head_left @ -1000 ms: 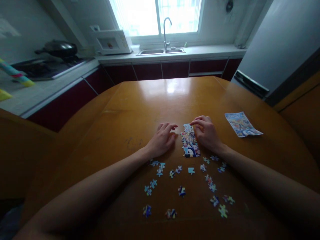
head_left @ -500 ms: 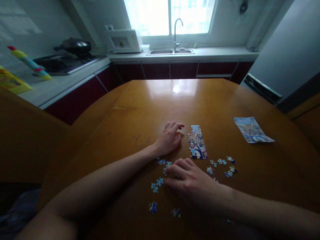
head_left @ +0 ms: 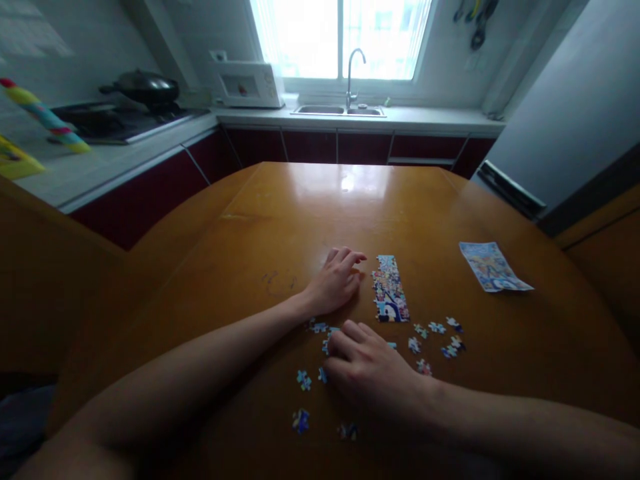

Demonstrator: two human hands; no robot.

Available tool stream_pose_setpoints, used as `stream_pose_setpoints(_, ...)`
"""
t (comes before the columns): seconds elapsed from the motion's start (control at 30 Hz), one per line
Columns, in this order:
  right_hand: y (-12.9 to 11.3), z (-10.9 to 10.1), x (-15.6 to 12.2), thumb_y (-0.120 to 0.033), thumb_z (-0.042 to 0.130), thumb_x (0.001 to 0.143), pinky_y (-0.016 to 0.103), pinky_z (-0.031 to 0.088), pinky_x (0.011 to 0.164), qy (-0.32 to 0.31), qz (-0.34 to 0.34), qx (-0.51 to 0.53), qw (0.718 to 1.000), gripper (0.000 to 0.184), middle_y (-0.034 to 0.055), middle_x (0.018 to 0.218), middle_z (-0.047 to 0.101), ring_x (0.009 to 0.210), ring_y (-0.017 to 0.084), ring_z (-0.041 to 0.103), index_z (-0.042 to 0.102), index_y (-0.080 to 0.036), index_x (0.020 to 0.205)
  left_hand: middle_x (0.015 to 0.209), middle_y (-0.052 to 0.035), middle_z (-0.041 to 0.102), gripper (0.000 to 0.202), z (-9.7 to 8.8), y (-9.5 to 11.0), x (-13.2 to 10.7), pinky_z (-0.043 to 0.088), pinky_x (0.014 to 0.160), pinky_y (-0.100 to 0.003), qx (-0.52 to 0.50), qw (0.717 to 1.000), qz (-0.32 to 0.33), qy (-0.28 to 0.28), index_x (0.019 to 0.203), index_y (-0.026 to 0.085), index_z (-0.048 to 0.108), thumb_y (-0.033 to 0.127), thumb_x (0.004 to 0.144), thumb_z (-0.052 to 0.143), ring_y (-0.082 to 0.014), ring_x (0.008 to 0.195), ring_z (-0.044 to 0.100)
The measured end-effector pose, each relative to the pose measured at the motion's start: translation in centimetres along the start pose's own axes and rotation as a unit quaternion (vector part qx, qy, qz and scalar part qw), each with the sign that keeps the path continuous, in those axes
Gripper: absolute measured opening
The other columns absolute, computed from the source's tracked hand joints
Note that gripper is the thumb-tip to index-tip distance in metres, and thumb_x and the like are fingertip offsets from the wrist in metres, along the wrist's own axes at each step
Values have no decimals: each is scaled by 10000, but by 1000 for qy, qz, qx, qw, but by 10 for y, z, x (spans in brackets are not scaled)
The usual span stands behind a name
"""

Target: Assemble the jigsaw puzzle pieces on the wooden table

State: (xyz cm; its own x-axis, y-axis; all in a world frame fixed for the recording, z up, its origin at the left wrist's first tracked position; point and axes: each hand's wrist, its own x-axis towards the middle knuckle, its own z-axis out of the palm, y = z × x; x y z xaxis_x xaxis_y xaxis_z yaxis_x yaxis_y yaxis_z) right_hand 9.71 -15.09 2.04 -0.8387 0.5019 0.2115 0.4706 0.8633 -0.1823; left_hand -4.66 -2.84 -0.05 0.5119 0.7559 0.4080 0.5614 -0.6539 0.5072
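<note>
Puzzle pieces (head_left: 303, 380) lie loose on the wooden table (head_left: 280, 220), in front of me and near its front edge. I go from left to right. Far left, on the counter, I see a wok (head_left: 145, 87) on the stove and a white microwave (head_left: 249, 85). The sink (head_left: 337, 110) under the window is a basin, but I cannot tell if something is in it. On the table, the leftmost loose pieces are at the front, one just beside my right hand and one (head_left: 301, 421) nearer to the edge.

My left hand (head_left: 334, 283) rests flat on the wood, fingers relaxed and slightly curled, holding nothing. It is just beside the assembled strip (head_left: 389, 297) of the puzzle, not touching it as far as I can see. My right hand (head_left: 370, 370) lies across the middle of the loose pieces, palm down and fingers bent. It covers some pieces, and I cannot tell if it pinches one.

To the right of this hand more pieces (head_left: 440, 333) are scattered, near the strip's lower end. Farther right lies a printed picture sheet (head_left: 493, 267), well apart from the rest. A grey refrigerator (head_left: 565, 113) stands at the far right.

The far half of the table is bare and free for moving. My two forearms cross the near part.
</note>
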Motion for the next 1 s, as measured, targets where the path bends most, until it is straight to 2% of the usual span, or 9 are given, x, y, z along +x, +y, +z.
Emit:
stream_pose_setpoints(0.23, -8, 5, -1, -399, 708, 878, 378, 455, 776, 13, 76, 21, 997, 230, 63, 906, 628, 894, 246, 507, 642, -187, 816, 1147, -74, 592, 299, 0, 0, 0, 457, 1023, -454, 5, 1000, -7, 0, 1198, 199, 566, 119, 910, 544, -255, 1120, 480)
stream_pose_setpoints(0.3, -7, 1, -3, -390, 703, 885, 365, 460, 800, 21, 90, 48, 995, 228, 62, 909, 630, 894, 233, 508, 646, -180, 816, 1139, -72, 593, 293, 0, 0, 0, 458, 1021, -448, 4, 1000, -3, 3, 1200, 196, 566, 124, 916, 541, -252, 1120, 481)
stream_pose_setpoints(0.37, -2, -4, -7, -318, 658, 922, 344, 458, 815, 33, 99, 75, 992, 169, 62, 911, 629, 896, 217, 506, 656, -177, 829, 1140, -74, 593, 280, 0, 0, -1, 457, 1026, -445, 5, 1000, 1, 5, 1200, 192, 567, 137, 927, 538, -250, 1126, 481)
stream_pose_setpoints(0.5, 10, -10, -14, -196, 565, 958, 321, 443, 811, 46, 94, 115, 988, 137, 57, 935, 626, 910, 204, 495, 691, -200, 904, 1170, -76, 588, 279, 1, -1, -1, 452, 1047, -448, 8, 1000, 1, 2, 1205, 196, 570, 157, 929, 554, -250, 1137, 479)
stream_pose_setpoints(0.7, 10, -10, -10, -206, 596, 931, 322, 437, 820, 16, 50, 143, 988, 95, 49, 973, 637, 919, 200, 490, 689, -210, 910, 1173, -80, 584, 267, 2, -2, -1, 448, 1057, -449, 11, 1000, 4, 3, 1205, 193, 569, 175, 940, 550, -250, 1147, 475)
stream_pose_setpoints(0.87, 8, -4, -6, -213, 614, 914, 338, 431, 831, 6, 43, 137, 990, 105, 46, 942, 639, 900, 202, 482, 664, -200, 823, 1168, -78, 590, 261, 1, -1, -1, 452, 1051, -448, 9, 1000, 4, 5, 1202, 193, 569, 180, 942, 548, -250, 1135, 476)
stream_pose_setpoints(1.0, 9, 0, -7, -208, 607, 915, 330, 427, 807, 12, 45, 149, 988, 109, 38, 911, 631, 871, 194, 479, 670, -204, 827, 1174, -75, 591, 267, 1, -2, -1, 454, 1048, -451, 7, 1000, 2, 1, 1204, 200, 570, 174, 940, 543, -251, 1138, 476)
